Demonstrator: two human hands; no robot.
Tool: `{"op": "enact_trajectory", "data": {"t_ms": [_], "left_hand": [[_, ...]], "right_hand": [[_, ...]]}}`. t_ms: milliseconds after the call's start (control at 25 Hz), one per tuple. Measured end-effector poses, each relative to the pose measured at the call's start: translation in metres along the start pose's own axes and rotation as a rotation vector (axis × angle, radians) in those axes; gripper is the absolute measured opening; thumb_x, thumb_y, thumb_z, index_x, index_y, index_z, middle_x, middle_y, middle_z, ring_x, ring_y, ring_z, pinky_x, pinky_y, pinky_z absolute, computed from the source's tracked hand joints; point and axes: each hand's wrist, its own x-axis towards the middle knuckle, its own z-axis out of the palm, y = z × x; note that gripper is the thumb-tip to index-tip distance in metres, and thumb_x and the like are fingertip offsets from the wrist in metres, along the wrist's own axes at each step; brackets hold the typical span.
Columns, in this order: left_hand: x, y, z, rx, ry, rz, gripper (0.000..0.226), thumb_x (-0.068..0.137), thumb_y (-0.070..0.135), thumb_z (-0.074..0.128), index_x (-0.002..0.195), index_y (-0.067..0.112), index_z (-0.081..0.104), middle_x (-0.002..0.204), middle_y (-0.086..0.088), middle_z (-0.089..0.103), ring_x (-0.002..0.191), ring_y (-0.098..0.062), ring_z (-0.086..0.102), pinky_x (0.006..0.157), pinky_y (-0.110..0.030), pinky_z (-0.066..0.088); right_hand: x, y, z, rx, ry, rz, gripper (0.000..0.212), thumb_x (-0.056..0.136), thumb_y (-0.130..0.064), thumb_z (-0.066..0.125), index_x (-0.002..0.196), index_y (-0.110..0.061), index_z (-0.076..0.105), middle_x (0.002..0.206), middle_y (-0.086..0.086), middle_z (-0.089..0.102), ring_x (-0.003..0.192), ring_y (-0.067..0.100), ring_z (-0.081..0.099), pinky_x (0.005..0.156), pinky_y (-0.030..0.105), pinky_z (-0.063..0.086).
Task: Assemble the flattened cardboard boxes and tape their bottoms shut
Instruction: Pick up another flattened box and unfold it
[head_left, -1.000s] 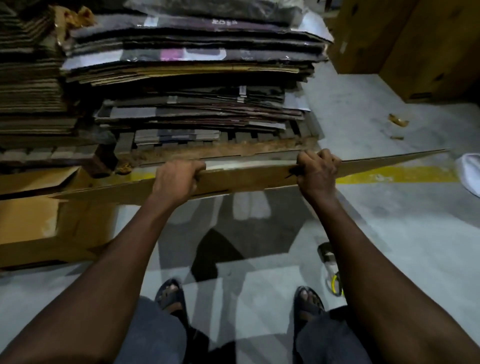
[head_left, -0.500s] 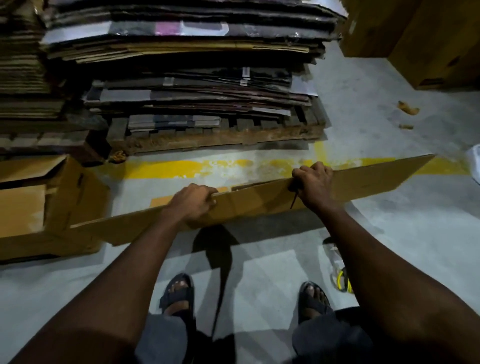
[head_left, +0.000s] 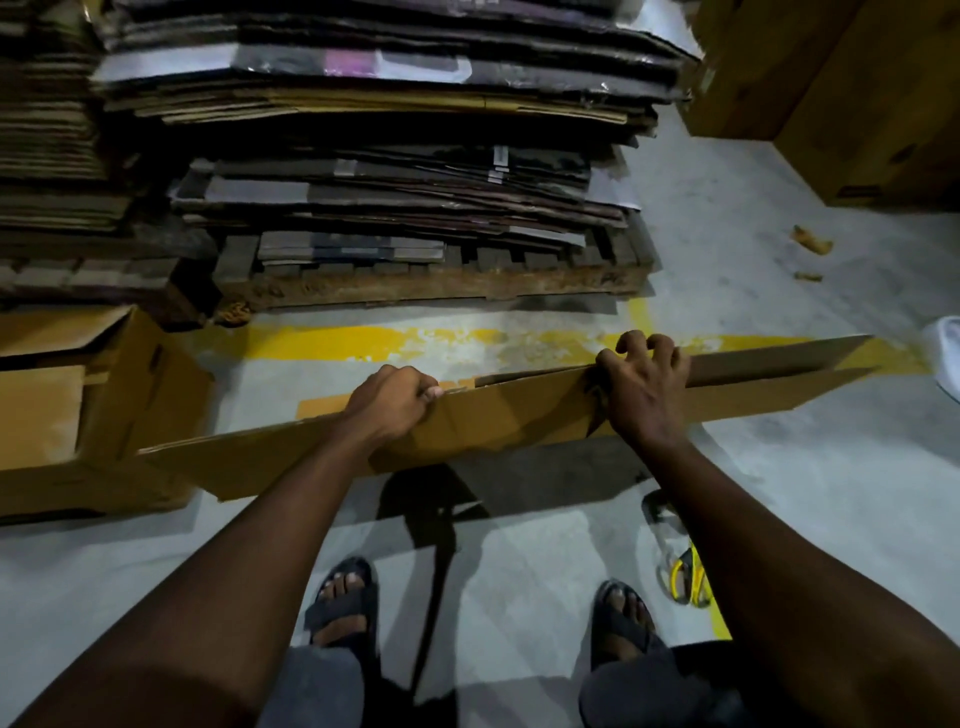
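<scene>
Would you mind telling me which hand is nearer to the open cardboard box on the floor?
Left. The left hand grips the flattened box to the right of the open cardboard box; the right hand grips it farther right still.

Logged both arms bare, stretched forward and down, elbows nearly straight. Found left hand (head_left: 393, 402) closed knuckles-up over the top edge of the flattened box (head_left: 519, 415). Found right hand (head_left: 644, 387) further right on the same edge, fingers (head_left: 631, 340) arched, spread and hooked over it, back of hand facing up.
</scene>
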Motion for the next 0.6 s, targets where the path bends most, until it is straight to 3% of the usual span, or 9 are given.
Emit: {"op": "enact_trajectory", "data": {"t_ms": [120,240,360,600], "left_hand": [[0.005,0.004,0.002,0.032,0.031,0.004,0.038,0.1,0.034,0.046,0.064,0.024,0.054,0.061,0.005,0.054,0.064,-0.019,0.052,0.056,-0.028,0.033],[0.006,0.0,0.006,-0.01,-0.003,-0.008,0.03,0.1,0.035,0.046,0.082,0.023,0.067,0.071,0.001,0.06,0.071,-0.023,0.057,0.06,-0.029,0.038],[0.009,-0.002,0.009,-0.031,0.023,-0.042,0.029,0.099,0.037,0.046,0.095,0.025,0.072,0.087,0.0,0.066,0.081,-0.024,0.061,0.066,-0.031,0.044],[0.012,-0.002,0.013,0.038,0.051,-0.062,0.035,0.099,0.037,0.046,0.069,0.025,0.061,0.073,-0.002,0.064,0.073,-0.026,0.059,0.064,-0.033,0.045]], "right_hand": [[-0.001,0.0,0.002,-0.006,0.0,0.005,0.029,0.077,-0.027,0.073,0.101,-0.015,0.062,0.105,0.012,0.052,0.091,0.035,0.045,0.067,0.04,0.039],[-0.004,-0.004,0.009,0.065,-0.013,-0.002,0.037,0.076,-0.019,0.076,0.108,-0.014,0.058,0.107,0.013,0.054,0.086,0.034,0.049,0.06,0.037,0.043],[-0.004,-0.004,0.013,0.184,-0.031,-0.043,0.05,0.076,-0.013,0.072,0.122,-0.013,0.051,0.118,0.015,0.048,0.096,0.033,0.049,0.065,0.04,0.049],[-0.001,-0.006,0.009,0.088,-0.198,-0.191,0.031,0.079,-0.039,0.072,0.107,-0.026,0.066,0.12,0.005,0.059,0.111,0.031,0.051,0.091,0.045,0.043]]}}
